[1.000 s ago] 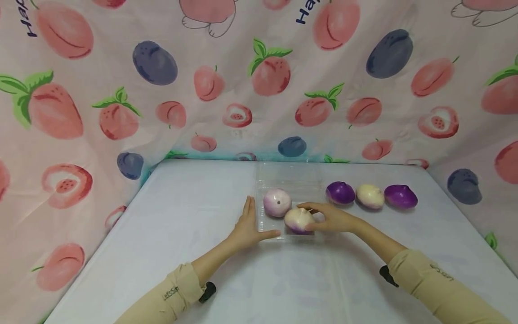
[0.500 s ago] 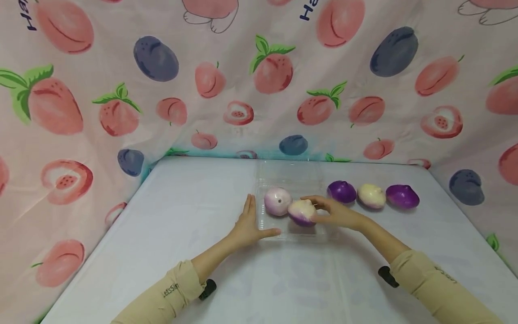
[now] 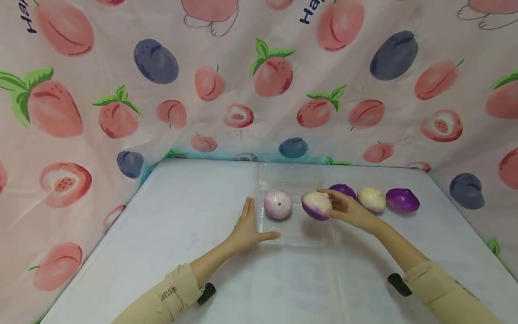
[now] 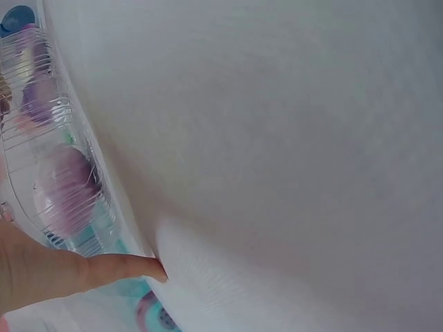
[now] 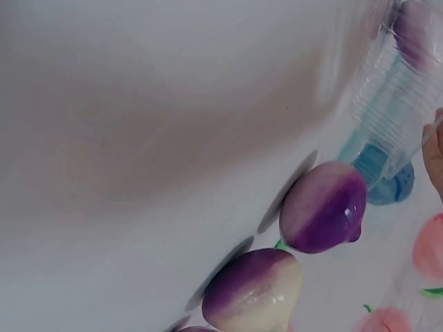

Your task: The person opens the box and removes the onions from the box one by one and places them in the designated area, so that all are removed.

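A clear plastic box (image 3: 295, 236) with its lid folded back lies mid-table. In its left part sits a pale pink-and-white turnip (image 3: 278, 204). My left hand (image 3: 244, 231) rests at the box's left side, fingers straight, thumb out along the front edge; the thumb (image 4: 118, 270) shows in the left wrist view. My right hand (image 3: 352, 211) pinches a second turnip (image 3: 316, 206), cream above and purple below, over the right part of the box, a shadow beneath it. In the right wrist view only fingers (image 5: 435, 155) show at the edge; the held turnip is hidden there.
To the right of the box stand a purple turnip (image 3: 343, 191), a cream one (image 3: 371, 199) and another purple one (image 3: 402, 200) in a row. The white-covered table (image 3: 194, 202) ends at a fruit-print cloth (image 3: 243, 90) behind.
My right hand has lifted the cream-and-purple turnip and carried it rightward, away from the turnip on the left. My left hand stays at the box.
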A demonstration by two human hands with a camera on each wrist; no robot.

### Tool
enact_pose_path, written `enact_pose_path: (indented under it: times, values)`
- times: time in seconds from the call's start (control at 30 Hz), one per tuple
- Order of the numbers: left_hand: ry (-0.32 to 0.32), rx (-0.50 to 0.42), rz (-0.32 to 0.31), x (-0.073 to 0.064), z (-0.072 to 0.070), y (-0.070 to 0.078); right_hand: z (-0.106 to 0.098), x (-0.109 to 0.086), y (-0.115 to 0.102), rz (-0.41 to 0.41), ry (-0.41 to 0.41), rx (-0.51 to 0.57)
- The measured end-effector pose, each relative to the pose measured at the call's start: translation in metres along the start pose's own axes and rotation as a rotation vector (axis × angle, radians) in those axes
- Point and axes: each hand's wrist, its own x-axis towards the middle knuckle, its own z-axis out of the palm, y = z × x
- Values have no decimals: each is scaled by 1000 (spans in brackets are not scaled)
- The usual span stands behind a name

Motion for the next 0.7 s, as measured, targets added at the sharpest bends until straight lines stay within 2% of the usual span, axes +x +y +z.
enact_pose_path:
  times: [0.33, 0.57, 0.7]
  values:
    - [-3, -17, -2, 2, -2, -2, -22, -8, -9, -83, 39, 44]
    - [-3, -36, 3, 1, 0, -3, -30, -20, -5, 0, 74, -2]
    - [-8, -30, 0, 1, 0, -2, -35, -28, -6, 9, 81, -44]
